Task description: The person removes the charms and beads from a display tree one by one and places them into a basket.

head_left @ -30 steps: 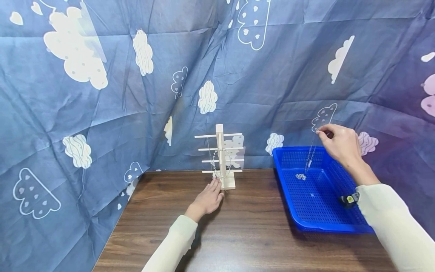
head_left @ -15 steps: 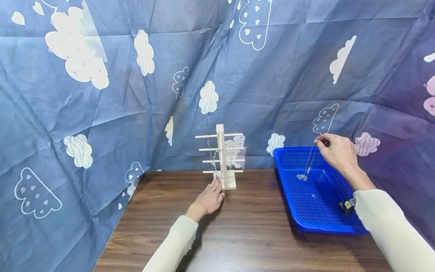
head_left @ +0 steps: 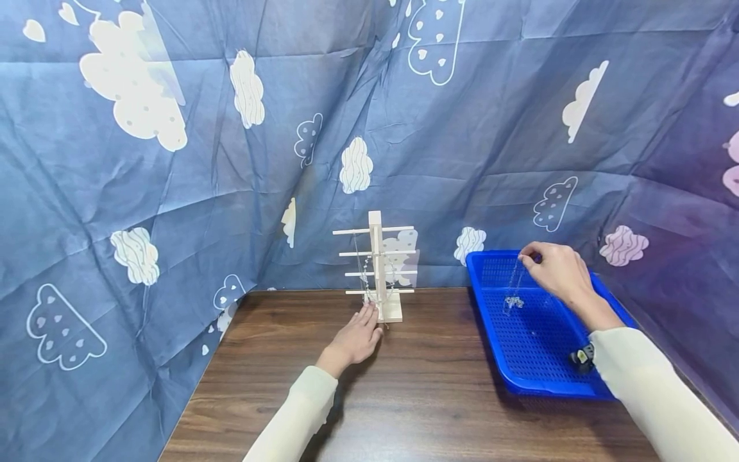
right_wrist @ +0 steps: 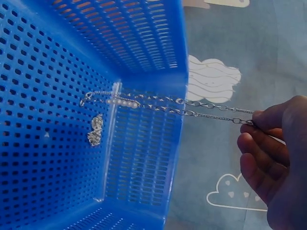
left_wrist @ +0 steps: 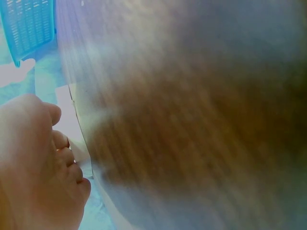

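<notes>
My right hand (head_left: 557, 269) pinches a silver chain necklace (right_wrist: 125, 103) between thumb and fingertips. Two strands of it hang down into the blue plastic basket (head_left: 491, 340), with a short row of pearl-like beads near the low end. Another silver chain (right_wrist: 96, 130) lies bunched on the basket floor. My left hand (head_left: 355, 337) rests with extended fingers at the base of a pale wooden stand (head_left: 375, 221). Thin chains (head_left: 365, 269) dangle from the stand's crossbars. In the left wrist view, that hand's fingers (left_wrist: 62, 141) lie beside the pale base.
The basket stands at the right of the brown wooden table (head_left: 439, 366), its perforated walls rising around the chains. Behind everything hangs a blue cloth (head_left: 439, 147) printed with clouds. A small black device (head_left: 582, 358) sits at the right wrist, over the basket.
My right hand has moved left and lower with the necklace, whose strands now hang deeper in the basket. The left hand stays at the stand's base.
</notes>
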Demonstrator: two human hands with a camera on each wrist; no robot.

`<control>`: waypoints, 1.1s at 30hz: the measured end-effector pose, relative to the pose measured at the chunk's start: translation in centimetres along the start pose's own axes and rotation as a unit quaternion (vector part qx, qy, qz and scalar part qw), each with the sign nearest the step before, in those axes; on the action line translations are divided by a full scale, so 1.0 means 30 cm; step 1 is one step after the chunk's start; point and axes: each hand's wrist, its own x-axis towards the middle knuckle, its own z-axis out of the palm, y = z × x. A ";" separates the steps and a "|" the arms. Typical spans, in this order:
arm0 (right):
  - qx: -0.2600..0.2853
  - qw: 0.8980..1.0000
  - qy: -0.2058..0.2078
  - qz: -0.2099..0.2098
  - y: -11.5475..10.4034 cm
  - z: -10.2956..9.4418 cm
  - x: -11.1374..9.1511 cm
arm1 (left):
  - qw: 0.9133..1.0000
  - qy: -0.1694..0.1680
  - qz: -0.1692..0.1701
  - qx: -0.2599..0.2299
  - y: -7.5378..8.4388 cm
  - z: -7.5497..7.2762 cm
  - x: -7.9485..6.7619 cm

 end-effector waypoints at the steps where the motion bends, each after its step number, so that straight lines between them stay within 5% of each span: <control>1: 0.000 1.000 -0.008 0.001 -0.001 0.006 -0.002 | 1.000 0.001 0.000 0.000 0.000 0.000 0.001; 15: -0.023 0.993 -0.118 -0.019 0.012 0.078 -0.018 | 1.000 -0.004 -0.002 -0.005 -0.004 0.010 0.002; 33: -0.051 0.981 -0.184 -0.038 0.032 0.134 -0.032 | 1.000 -0.004 0.000 -0.009 -0.006 0.011 0.006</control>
